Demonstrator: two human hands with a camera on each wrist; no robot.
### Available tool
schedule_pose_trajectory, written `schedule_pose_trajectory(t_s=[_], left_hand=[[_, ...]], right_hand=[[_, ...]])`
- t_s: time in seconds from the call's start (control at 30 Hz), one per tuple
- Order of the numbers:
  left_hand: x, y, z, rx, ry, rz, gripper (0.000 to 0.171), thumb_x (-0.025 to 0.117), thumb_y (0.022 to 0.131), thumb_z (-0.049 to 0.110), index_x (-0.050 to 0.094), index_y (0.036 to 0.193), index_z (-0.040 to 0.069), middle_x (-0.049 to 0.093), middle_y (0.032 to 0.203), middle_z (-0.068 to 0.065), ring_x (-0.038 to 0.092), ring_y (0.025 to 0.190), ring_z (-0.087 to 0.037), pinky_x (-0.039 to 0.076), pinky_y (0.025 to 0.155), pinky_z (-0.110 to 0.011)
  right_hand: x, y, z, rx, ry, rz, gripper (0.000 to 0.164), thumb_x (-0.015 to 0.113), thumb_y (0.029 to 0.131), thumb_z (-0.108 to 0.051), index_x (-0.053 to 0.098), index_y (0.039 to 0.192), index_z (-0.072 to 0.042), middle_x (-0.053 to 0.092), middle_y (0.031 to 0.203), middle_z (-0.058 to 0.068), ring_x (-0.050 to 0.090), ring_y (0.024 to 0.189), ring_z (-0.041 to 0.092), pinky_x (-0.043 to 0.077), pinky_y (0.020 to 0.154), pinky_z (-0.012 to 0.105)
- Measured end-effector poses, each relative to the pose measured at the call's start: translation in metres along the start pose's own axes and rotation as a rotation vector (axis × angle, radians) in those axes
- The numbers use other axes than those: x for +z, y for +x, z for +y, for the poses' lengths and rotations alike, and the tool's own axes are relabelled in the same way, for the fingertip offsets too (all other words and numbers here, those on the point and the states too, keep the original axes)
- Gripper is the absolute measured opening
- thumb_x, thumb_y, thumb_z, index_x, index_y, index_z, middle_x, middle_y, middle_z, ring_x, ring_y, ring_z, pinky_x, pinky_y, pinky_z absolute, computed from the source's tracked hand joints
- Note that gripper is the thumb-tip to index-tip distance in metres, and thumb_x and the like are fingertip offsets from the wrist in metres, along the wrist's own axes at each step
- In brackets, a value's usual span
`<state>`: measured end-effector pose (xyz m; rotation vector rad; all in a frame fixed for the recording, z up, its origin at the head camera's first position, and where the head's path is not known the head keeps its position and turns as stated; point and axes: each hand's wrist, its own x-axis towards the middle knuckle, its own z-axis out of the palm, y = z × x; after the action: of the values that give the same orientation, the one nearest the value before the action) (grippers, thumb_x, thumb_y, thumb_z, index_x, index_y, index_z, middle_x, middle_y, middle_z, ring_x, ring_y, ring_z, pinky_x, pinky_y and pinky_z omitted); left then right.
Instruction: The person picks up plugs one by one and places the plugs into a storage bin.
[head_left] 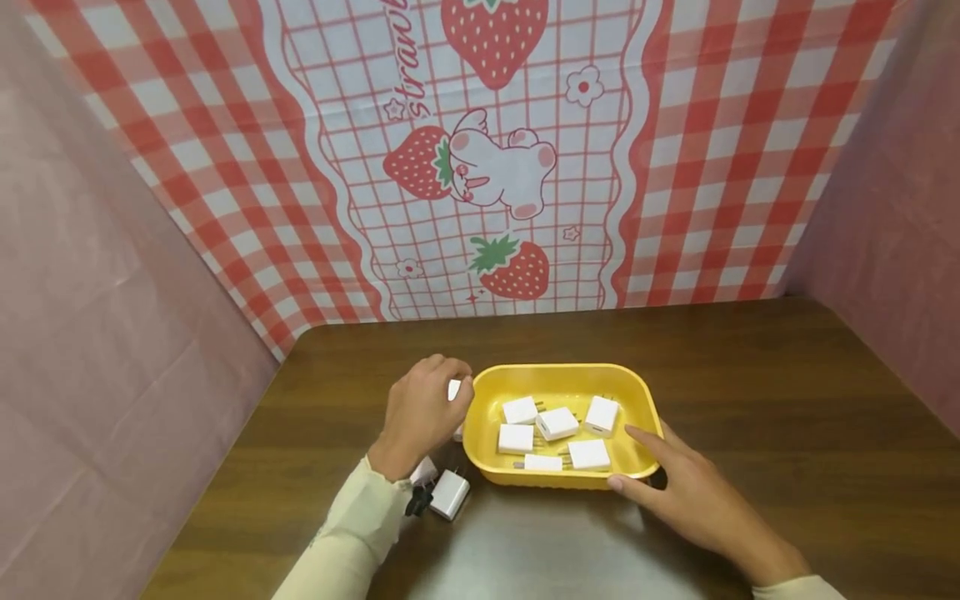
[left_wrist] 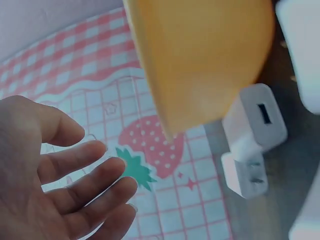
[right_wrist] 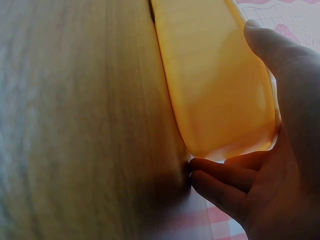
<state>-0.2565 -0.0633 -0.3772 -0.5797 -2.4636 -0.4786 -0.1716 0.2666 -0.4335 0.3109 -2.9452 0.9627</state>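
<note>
While one yellow tray holds six white adapters, left hand loosely spread, right hand gripping tray

1. A hand could pass between the yellow tub and the table's far or right edge.
2. Toward the left edge, loose chargers and the left hand obstruct.
3. The right hand bars the tub's right end.
4. Cloth rises behind the far edge.

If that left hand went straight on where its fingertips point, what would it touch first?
The left hand would probably meet a white charger beside the yellow tub; depth is unclear, so the tub could come first.
</note>
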Motion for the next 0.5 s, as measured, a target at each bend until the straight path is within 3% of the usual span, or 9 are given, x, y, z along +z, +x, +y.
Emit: schedule_pose_trajectory(t_s=[0.27, 0.5], left_hand=[[0.003, -0.008, -0.011, -0.049, 0.057, -0.114, 0.018, 0.064, 0.089, 0.024, 0.078, 0.097, 0.015, 0.069, 0.088, 0.000, 0.066, 0.078, -0.020, 0.052, 0.060, -0.039], [0.006, -0.015, -0.021, -0.019, 0.115, -0.238, 0.020, 0.069, 0.086, 0.015, 0.077, 0.103, 0.012, 0.070, 0.094, -0.003, 0.066, 0.086, -0.023, 0.054, 0.064, -0.042]], right_hand=[[0.000, 0.000, 0.001, -0.015, -0.010, 0.012, 0.088, 0.062, 0.085, -0.069, 0.050, 0.146, -0.007, 0.026, 0.157, 0.031, 0.041, 0.133, 0.051, 0.038, 0.097, 0.067], [0.001, 0.001, -0.001, -0.013, -0.004, 0.013, 0.089, 0.063, 0.084, -0.070, 0.050, 0.146, -0.006, 0.027, 0.156, 0.031, 0.041, 0.133, 0.051, 0.038, 0.097, 0.067]])
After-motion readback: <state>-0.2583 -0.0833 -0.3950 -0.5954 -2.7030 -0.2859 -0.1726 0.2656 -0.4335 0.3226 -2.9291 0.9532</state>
